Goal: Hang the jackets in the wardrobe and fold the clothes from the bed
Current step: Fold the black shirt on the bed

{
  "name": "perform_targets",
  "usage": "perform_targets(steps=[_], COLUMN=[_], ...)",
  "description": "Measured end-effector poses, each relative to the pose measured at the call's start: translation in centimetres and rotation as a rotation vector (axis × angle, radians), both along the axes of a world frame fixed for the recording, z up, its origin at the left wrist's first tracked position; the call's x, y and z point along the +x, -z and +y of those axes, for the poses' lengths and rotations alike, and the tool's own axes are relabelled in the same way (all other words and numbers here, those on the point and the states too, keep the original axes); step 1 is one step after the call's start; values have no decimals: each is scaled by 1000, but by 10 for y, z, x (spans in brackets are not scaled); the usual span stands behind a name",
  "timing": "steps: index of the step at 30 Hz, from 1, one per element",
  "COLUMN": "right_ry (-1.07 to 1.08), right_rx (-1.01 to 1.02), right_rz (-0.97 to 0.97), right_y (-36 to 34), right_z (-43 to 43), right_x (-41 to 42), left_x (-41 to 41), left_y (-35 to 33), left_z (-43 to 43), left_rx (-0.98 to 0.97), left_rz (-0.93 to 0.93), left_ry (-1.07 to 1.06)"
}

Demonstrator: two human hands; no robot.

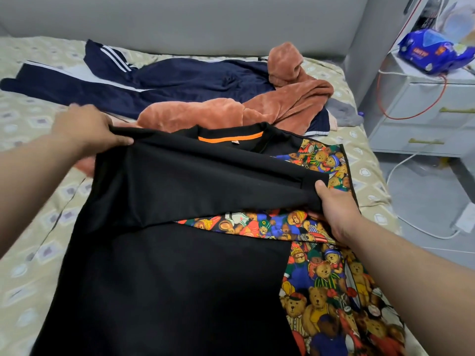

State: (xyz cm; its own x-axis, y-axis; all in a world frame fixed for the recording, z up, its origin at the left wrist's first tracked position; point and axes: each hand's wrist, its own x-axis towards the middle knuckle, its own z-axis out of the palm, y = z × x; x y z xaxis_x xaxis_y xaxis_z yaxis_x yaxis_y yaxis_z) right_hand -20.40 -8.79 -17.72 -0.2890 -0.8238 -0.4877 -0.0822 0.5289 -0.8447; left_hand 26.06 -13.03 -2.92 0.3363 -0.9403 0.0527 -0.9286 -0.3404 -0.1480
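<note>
A black T-shirt (pixel 164 265) with a teddy-bear print panel (pixel 331 283) and an orange neck tape lies spread on the bed in front of me. Its left sleeve is folded across the chest. My left hand (pixel 87 127) pinches the shoulder edge at the upper left. My right hand (pixel 336 209) grips the sleeve end at the right, thumb on top of the black cloth. Behind the shirt lie a rust-brown fleece garment (pixel 257 109) and dark navy track trousers (pixel 159 80) with white stripes.
The bed (pixel 30 227) has a patterned beige cover and a grey padded headboard (pixel 180 19). At the right stands a white bedside cabinet (pixel 424 111) with a blue tissue pack (pixel 431 52) and cables. Tiled floor shows beside the bed.
</note>
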Motion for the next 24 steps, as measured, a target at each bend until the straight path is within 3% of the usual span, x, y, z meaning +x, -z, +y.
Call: perform_targets(steps=[3, 6, 8, 10, 13, 15, 20, 24], right_ry=[57, 98, 83, 62, 54, 43, 70, 79], right_rx=[-2, -6, -6, 21, 43, 51, 37, 21], right_rz=[-65, -70, -51, -62, -64, -82, -127, -134], right_y=[-22, -18, -15, -14, -12, -8, -10, -10], right_z=[5, 1, -2, -3, -3, -3, -1, 2], right_x=[17, 15, 12, 10, 2, -4, -2, -1], left_x=[-7, -35, -50, -59, -60, -53, -34, -36], left_y=[39, 80, 106, 127, 133, 132, 140, 135], left_z=[16, 40, 54, 70, 90, 105, 153, 162], left_rx=[-253, -407, -345, -304, -257, -183, 52, -42], left_rz=[220, 263, 347, 420, 437, 423, 288, 247], left_ry=[-93, 102, 102, -48, -125, -33, 445, 402])
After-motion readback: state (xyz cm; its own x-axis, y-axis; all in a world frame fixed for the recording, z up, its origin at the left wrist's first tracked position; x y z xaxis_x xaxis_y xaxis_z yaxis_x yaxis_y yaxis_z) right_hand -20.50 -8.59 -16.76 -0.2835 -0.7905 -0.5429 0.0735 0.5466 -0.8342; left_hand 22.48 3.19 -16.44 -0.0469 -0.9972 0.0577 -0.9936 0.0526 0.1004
